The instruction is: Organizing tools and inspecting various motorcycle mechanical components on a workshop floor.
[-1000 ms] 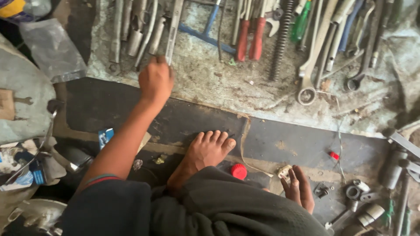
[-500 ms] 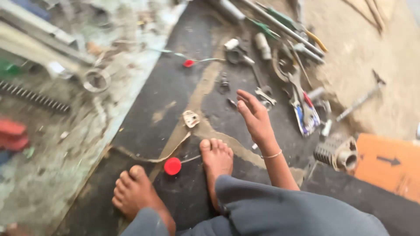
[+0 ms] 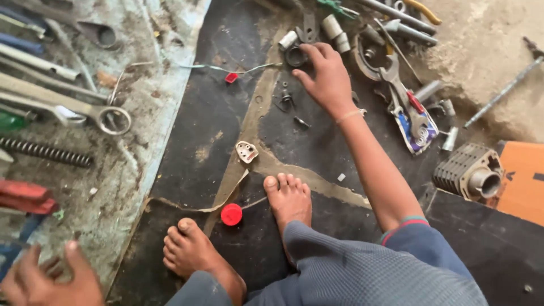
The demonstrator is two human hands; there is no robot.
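Black ring [image 3: 296, 55] touched by right hand's [image 3: 324, 73] spread fingertips.

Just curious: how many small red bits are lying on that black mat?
2. A round red cap lies between the two bare feet; a smaller red piece sits on the thin wire farther up the mat. Others may hide among the tools.

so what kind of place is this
Probably a floor-level mechanic's or repair workshop. Long metal spanners and rods lie on the dusty concrete, a grey finned engine cylinder sits on the black rubber mat, and the right hand reaches among small metal parts.
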